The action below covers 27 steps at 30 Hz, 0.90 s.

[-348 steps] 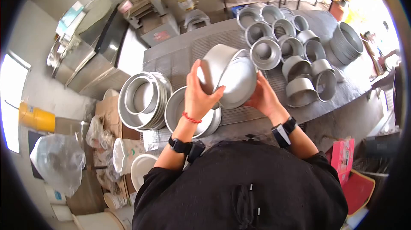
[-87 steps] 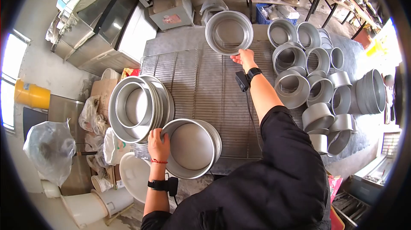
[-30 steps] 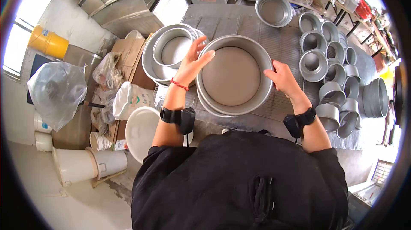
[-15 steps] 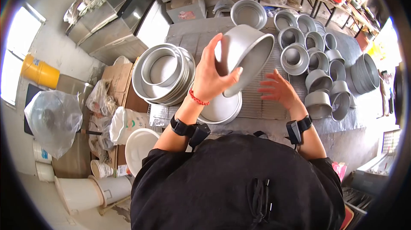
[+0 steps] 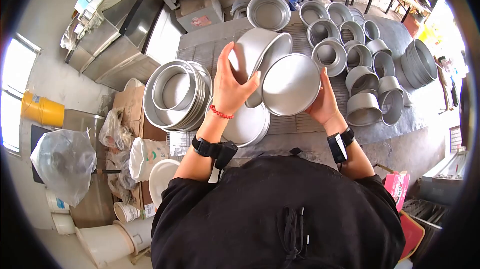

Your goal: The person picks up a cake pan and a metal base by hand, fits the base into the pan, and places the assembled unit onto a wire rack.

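Note:
My left hand [image 5: 233, 85] is closed around a deep round cake pan [image 5: 251, 51], tipped on its side with its opening facing right. In my right hand [image 5: 325, 101] is a round silver pan base [image 5: 291, 84], gripped at its right edge. The base's broad face is turned toward me, and its left edge overlaps the cake pan's mouth in this view. Both pieces are held up over the wire-racked table. Below and left of them lies a large round pan [image 5: 246, 125], partly hidden by my left forearm.
A stack of wide pans [image 5: 155, 106] with a smaller ring pan [image 5: 174, 88] on top stands left. Many round tins [image 5: 330, 57] fill the right side, beside nested pans [image 5: 419, 64]. Another round pan [image 5: 268, 13] sits at the back. A white tub [image 5: 162, 179] is near my left elbow.
My right hand, previously spread and holding nothing, now grips the round base beside the cake pan. My left hand still holds the pan. The whole view has shifted slightly.

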{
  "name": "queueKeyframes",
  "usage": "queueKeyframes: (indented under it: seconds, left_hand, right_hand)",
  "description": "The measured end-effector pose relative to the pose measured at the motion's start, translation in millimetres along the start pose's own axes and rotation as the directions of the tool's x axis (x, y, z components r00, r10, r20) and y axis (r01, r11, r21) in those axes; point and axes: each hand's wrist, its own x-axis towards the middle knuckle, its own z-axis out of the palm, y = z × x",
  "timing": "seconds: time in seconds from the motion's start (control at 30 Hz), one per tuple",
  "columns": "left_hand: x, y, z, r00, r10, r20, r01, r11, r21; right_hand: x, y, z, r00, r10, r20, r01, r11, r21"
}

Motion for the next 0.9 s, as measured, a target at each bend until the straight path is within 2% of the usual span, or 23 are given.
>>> queueKeyframes:
  seconds: [0.07, 0.1, 0.17, 0.2, 0.3, 0.33, 0.43, 0.47, 0.57, 0.6, 0.7, 0.83, 0.9]
  left_hand:
    - [3.3, 0.1, 2.0, 0.989, -0.141, 0.052, 0.142, 0.990, -0.018]
    - [6.5, -5.3, 6.4, 0.991, -0.130, 0.040, 0.131, 0.991, -0.024]
    - [14.1, -22.7, 16.4, 0.994, -0.111, 0.014, 0.111, 0.993, -0.030]
    - [19.4, -29.4, 20.5, 0.996, -0.092, 0.004, 0.092, 0.995, 0.033]
    - [41.6, -58.3, 27.0, 0.985, -0.171, 0.013, 0.171, 0.985, -0.034]
    - [47.2, -68.1, 28.0, 0.986, -0.164, -0.034, 0.165, 0.986, 0.028]
    - [67.2, -118.7, 31.8, 0.969, -0.239, -0.065, 0.244, 0.967, 0.073]
    - [74.6, -124.3, 34.4, 0.940, -0.334, -0.075, 0.341, 0.934, 0.105]
    - [93.1, -132.5, 46.0, 0.830, -0.557, 0.015, 0.557, 0.830, 0.021]
    - [95.8, -176.6, 58.6, 0.952, -0.307, -0.015, 0.299, 0.914, 0.274]
    - [114.6, -186.4, 85.0, 0.844, -0.535, -0.019, 0.532, 0.833, 0.151]
    - [123.8, -188.1, 105.0, 0.732, -0.680, 0.030, 0.678, 0.724, -0.123]
    - [122.1, -202.4, 107.1, 0.706, -0.704, 0.080, 0.682, 0.645, -0.344]
  right_hand:
    - [7.1, -2.2, -18.6, 1.000, -0.010, 0.014, 0.011, 0.998, -0.067]
    - [10.3, -3.1, -25.5, 1.000, -0.012, 0.024, 0.014, 0.995, -0.098]
    - [4.4, -3.3, -26.1, 0.995, -0.024, -0.092, 0.011, 0.990, -0.143]
    - [7.4, -3.8, -39.4, 0.991, -0.019, -0.132, -0.003, 0.987, -0.159]
    - [13.5, -6.7, -70.3, 0.968, -0.068, -0.240, 0.040, 0.992, -0.121]
    - [14.2, -9.1, -78.5, 0.956, -0.095, -0.276, 0.071, 0.993, -0.097]
    - [10.9, -20.4, -103.7, 0.919, -0.132, -0.372, 0.062, 0.979, -0.193]
    - [9.2, -23.7, -99.9, 0.910, -0.164, -0.382, 0.074, 0.968, -0.241]
    - [12.2, -31.6, -122.8, 0.921, -0.141, -0.363, -0.046, 0.886, -0.461]
    - [16.1, -28.7, -126.1, 0.925, -0.159, -0.344, -0.022, 0.883, -0.469]
    - [19.9, -27.3, -115.9, 0.921, -0.133, -0.366, -0.113, 0.808, -0.578]
    - [34.5, -30.5, -110.1, 0.934, -0.093, -0.346, -0.190, 0.688, -0.700]
    - [48.9, -37.2, -109.3, 0.933, -0.102, -0.344, -0.190, 0.674, -0.714]
